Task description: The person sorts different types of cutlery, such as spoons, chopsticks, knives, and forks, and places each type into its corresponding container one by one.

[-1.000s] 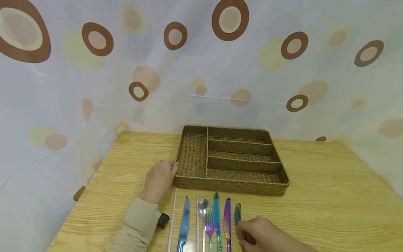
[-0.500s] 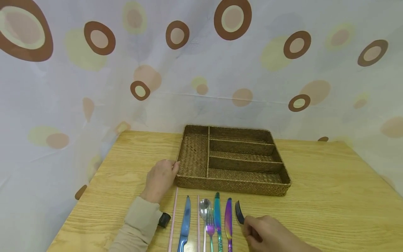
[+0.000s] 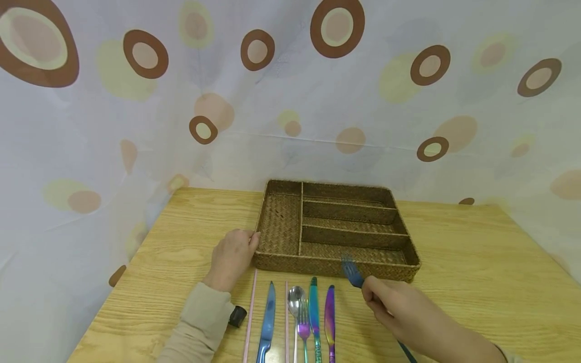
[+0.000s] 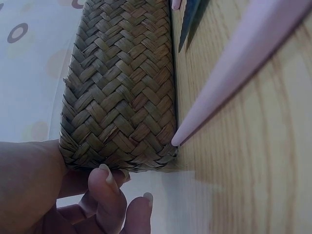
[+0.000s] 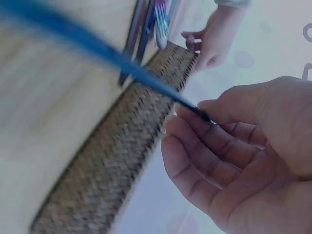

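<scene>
Two forks (image 3: 351, 271) (one in hand (image 3: 404, 310)), three knives (image 3: 268, 322), two chopsticks (image 3: 287, 317), one spoon (image 3: 296, 296)

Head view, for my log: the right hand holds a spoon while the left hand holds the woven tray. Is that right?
Not quite: the right hand holds a blue fork, as its tines in the head view show. The left hand does hold the woven tray.
</scene>
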A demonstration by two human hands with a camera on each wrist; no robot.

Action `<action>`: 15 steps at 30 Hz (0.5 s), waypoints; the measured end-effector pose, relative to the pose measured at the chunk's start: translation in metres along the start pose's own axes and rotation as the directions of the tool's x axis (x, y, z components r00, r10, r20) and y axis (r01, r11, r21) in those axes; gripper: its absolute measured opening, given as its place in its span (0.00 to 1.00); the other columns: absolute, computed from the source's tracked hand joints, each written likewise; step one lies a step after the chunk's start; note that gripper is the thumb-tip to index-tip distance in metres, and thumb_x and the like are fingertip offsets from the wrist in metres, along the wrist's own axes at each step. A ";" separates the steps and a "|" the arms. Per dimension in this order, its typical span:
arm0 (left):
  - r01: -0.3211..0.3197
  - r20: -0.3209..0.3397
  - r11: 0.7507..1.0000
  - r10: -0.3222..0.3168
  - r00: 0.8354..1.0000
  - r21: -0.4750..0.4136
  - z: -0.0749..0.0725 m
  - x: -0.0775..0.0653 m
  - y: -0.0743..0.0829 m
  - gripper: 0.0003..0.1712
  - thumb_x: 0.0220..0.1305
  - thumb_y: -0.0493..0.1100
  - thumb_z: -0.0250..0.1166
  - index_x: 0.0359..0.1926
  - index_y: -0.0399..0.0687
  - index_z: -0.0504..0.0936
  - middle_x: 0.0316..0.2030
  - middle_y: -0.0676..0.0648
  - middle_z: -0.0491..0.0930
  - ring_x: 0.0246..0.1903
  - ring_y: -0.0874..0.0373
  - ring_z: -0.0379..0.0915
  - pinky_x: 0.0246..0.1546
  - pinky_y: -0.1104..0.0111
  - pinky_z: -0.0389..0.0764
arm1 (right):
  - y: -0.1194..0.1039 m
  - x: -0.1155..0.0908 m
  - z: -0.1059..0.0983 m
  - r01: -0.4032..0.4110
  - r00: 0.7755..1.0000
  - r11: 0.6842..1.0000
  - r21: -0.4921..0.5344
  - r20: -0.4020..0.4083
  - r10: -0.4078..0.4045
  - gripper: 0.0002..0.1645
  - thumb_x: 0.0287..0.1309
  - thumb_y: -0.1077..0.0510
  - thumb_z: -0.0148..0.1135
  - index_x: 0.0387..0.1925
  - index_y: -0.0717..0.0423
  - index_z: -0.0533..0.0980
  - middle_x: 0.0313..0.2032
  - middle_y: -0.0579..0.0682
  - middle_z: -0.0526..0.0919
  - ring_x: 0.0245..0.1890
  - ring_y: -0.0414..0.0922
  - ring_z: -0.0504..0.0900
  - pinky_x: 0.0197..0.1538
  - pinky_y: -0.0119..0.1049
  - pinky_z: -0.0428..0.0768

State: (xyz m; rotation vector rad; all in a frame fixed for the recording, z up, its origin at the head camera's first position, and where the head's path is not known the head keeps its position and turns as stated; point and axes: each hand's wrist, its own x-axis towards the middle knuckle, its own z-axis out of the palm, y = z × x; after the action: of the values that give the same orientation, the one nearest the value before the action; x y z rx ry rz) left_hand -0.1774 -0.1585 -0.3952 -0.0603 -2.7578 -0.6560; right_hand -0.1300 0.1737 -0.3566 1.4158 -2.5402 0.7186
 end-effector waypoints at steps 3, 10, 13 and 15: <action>0.002 -0.001 1.000 -0.002 1.000 0.001 0.000 0.000 0.000 0.25 0.67 0.45 0.54 0.11 0.49 0.67 0.09 0.49 0.64 0.09 0.62 0.56 0.07 0.72 0.58 | -0.002 0.008 -0.008 0.011 1.000 0.999 -0.043 -0.026 -0.012 0.21 0.47 0.74 0.59 0.32 0.48 0.63 0.22 0.34 0.62 0.18 0.29 0.58 0.18 0.25 0.63; 0.003 0.001 1.000 -0.003 1.000 0.002 0.000 0.000 0.000 0.25 0.67 0.45 0.54 0.11 0.49 0.67 0.09 0.49 0.63 0.08 0.61 0.56 0.07 0.72 0.57 | -0.001 0.023 -0.021 -0.020 1.000 0.997 -0.072 -0.020 0.019 0.22 0.50 0.77 0.51 0.40 0.51 0.64 0.33 0.39 0.68 0.19 0.31 0.61 0.22 0.27 0.66; 0.004 0.001 1.000 -0.004 1.000 0.004 0.000 0.000 0.000 0.25 0.67 0.45 0.54 0.11 0.50 0.68 0.09 0.49 0.63 0.08 0.61 0.56 0.07 0.72 0.57 | 0.001 0.028 -0.026 -0.083 0.996 0.994 -0.070 0.025 0.085 0.22 0.53 0.78 0.45 0.42 0.52 0.62 0.35 0.43 0.68 0.18 0.32 0.59 0.22 0.27 0.66; 0.011 0.005 1.000 -0.011 1.000 0.004 0.000 0.000 0.000 0.24 0.67 0.46 0.54 0.12 0.50 0.68 0.09 0.49 0.63 0.08 0.61 0.56 0.07 0.72 0.57 | 0.002 0.031 -0.028 -0.102 0.993 0.992 -0.079 0.045 0.106 0.23 0.52 0.79 0.42 0.44 0.54 0.62 0.37 0.47 0.69 0.17 0.32 0.58 0.22 0.28 0.66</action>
State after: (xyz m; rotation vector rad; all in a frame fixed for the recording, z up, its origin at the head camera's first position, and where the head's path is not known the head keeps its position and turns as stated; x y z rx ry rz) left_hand -0.1776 -0.1580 -0.3952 -0.0459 -2.7661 -0.6547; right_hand -0.1520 0.1641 -0.3217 1.3011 -2.6652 0.6016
